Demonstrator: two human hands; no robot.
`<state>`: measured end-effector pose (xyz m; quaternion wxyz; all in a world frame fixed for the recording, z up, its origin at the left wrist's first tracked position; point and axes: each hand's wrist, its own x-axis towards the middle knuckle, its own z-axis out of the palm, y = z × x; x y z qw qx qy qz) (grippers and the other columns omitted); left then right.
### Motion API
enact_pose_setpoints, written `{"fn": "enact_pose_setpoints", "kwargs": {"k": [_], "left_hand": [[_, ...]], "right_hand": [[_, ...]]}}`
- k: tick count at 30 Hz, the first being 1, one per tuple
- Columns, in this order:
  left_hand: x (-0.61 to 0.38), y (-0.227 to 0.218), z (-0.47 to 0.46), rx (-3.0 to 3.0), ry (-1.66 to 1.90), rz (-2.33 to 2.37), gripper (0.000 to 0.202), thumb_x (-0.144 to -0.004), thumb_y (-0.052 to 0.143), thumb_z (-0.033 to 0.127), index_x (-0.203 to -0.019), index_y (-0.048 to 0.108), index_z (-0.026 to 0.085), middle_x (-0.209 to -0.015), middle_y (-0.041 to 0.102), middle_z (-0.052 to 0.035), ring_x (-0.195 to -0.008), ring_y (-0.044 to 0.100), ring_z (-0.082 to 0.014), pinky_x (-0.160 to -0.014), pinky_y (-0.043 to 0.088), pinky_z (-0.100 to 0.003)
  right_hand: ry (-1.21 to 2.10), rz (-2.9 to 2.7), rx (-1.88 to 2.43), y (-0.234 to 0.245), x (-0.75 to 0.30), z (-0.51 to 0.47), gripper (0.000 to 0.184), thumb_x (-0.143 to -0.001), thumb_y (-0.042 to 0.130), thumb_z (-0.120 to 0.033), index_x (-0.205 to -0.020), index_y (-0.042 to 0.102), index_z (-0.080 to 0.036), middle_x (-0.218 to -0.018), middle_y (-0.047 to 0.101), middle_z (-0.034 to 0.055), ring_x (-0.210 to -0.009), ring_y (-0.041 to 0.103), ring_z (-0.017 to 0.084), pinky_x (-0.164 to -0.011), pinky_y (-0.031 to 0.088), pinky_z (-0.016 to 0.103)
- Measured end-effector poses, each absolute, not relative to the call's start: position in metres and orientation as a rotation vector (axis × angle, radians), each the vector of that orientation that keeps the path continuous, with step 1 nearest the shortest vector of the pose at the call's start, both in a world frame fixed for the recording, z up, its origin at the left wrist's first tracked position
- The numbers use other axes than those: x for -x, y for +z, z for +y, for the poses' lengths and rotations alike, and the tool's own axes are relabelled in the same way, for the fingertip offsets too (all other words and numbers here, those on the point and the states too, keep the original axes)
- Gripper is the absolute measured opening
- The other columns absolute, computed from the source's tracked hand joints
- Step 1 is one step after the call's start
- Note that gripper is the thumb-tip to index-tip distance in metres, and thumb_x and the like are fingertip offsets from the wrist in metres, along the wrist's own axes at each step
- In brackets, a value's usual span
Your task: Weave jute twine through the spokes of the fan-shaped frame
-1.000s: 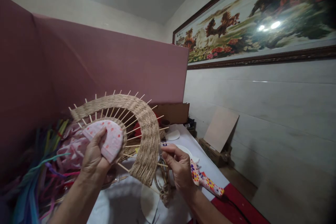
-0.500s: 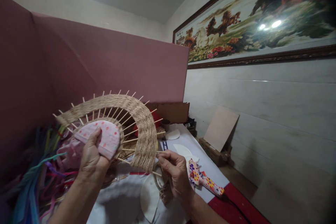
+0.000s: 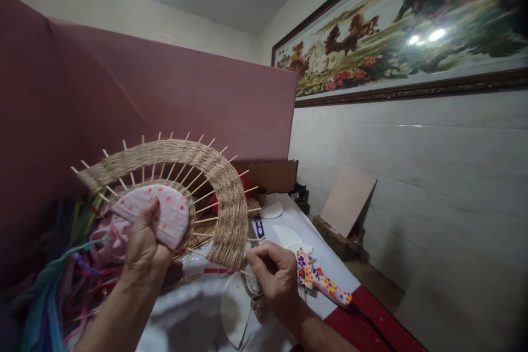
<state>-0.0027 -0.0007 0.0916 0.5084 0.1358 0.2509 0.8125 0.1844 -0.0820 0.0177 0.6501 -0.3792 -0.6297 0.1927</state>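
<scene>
A half-round woven fan [image 3: 231, 203] of thin wooden sticks and tan twine is held up in front of me. Its centre is a half-disc covered in pink dotted cloth [image 3: 171, 209]. My left hand [image 3: 144, 242] grips that centre, thumb on the front face, other fingers hidden behind. At the band's lower right end, my right hand [image 3: 276, 275] is closed in a pinch beside the outermost sticks. A small bundle of twine [image 3: 258, 305] hangs just below its fingers. The exact bit of twine between the fingertips is too small to see clearly.
Colourful ribbons [image 3: 49, 297] heap up at the left. On the white table lie pale cut pieces [image 3: 236, 308], a blue-and-white object [image 3: 258, 227] and a flower-patterned tool [image 3: 325, 283] with a black cord. A pink partition [image 3: 177, 99] stands behind; a board [image 3: 348, 201] leans at right.
The fan has tilted and risen slightly at its left side. My right hand has shifted a little down from the stick to the band's edge, its fingers still pinched.
</scene>
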Motion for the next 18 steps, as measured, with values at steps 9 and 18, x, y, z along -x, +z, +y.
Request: {"fn": "enact_pose_setpoints", "kwargs": {"k": [9,18], "left_hand": [[0.000,0.092,-0.003,-0.336,1.959,0.636,0.010,-0.076,0.053,0.011,-0.081,0.062,0.014,-0.075,0.068,0.0009,-0.068,0.062,-0.0076,-0.069,0.052,-0.023],[0.004,0.085,0.002,-0.388,1.965,0.579,0.010,-0.077,0.051,0.011,-0.079,0.060,0.014,-0.070,0.067,0.0012,-0.067,0.062,-0.0084,-0.069,0.052,-0.023]], "right_hand": [[-0.081,-1.686,0.855,0.013,-0.185,-0.089,0.005,-0.073,0.053,-0.014,-0.072,0.055,-0.018,-0.055,0.048,-0.0017,-0.052,0.044,0.010,-0.053,0.032,0.025],[-0.386,-1.781,0.838,0.003,-0.184,-0.093,0.018,-0.073,0.053,-0.014,-0.090,0.054,-0.019,-0.059,0.056,0.0010,-0.052,0.046,0.012,-0.052,0.032,0.028]]}}
